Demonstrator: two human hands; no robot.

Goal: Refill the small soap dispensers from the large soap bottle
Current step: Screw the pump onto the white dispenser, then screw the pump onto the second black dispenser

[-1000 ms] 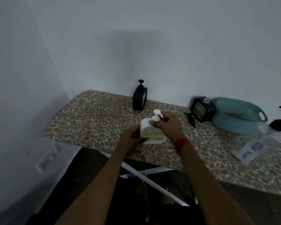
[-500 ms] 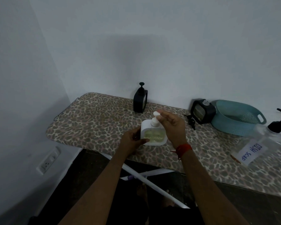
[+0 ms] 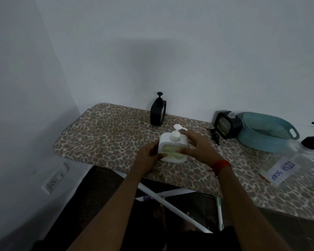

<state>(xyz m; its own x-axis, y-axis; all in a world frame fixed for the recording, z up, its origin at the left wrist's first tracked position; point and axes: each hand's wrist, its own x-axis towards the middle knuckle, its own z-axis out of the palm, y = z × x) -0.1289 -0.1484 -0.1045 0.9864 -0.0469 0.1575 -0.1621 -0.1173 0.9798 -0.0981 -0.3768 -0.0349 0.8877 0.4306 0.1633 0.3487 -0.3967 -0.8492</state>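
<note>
A white soap dispenser [image 3: 170, 151] with a white pump and greenish soap inside stands near the front edge of the leopard-print board [image 3: 105, 134]. My left hand [image 3: 149, 156] grips its left side. My right hand [image 3: 198, 147] holds its right side, thumb on the front window and fingers reaching behind it. A black dispenser [image 3: 158, 113] stands upright at the back. Another black dispenser [image 3: 227, 125] lies tipped against a teal bowl, and a loose black pump [image 3: 215, 135] lies beside it. The large clear bottle [image 3: 295, 162] labelled DISH SOAP sits at the right.
A teal colander bowl [image 3: 266, 133] sits at the back right against the wall. Walls close off the back and left. The board's white legs [image 3: 170, 198] cross below its front edge. A wall socket [image 3: 55, 178] is low on the left.
My right hand left the white pump head and came down onto the dispenser's right side. My left hand kept its hold on the left side.
</note>
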